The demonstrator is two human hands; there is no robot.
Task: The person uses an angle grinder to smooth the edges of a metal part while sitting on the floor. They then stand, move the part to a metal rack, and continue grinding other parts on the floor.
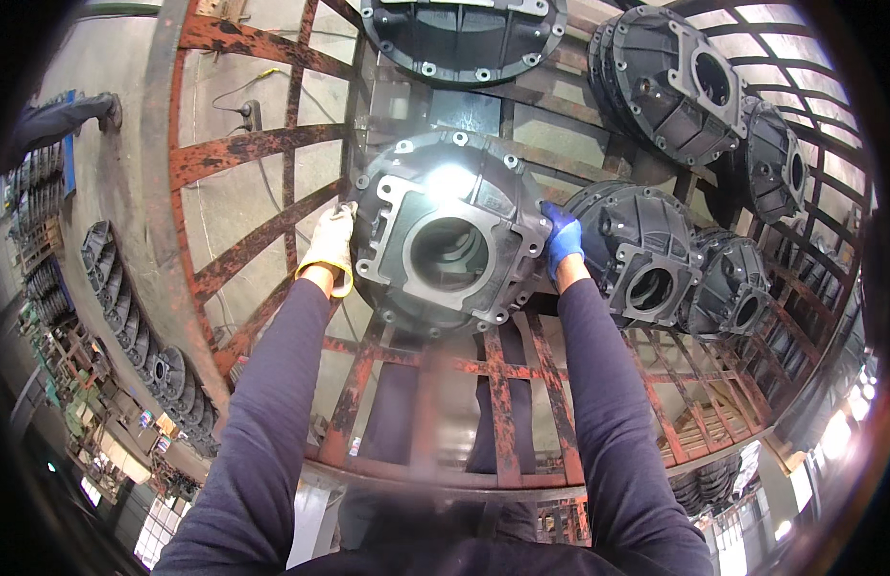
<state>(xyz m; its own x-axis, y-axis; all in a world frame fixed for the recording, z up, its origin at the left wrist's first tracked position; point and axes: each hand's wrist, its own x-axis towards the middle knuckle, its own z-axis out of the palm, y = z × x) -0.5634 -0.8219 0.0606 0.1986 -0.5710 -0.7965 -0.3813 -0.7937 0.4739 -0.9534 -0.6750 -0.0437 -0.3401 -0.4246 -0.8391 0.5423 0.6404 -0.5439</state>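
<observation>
A dark grey round cast metal housing with a bolt-hole rim and a square flanged opening lies on a rusty red steel lattice rack. My left hand, in a cream work glove, grips its left rim. My right hand, in a blue glove, grips its right rim. Both arms wear dark blue sleeves and reach in from the lower edge.
More grey housings lie on the rack: one at the top, a stack at upper right, and several in a row at right. Further castings line the floor at left. Another person's leg and shoe show at upper left.
</observation>
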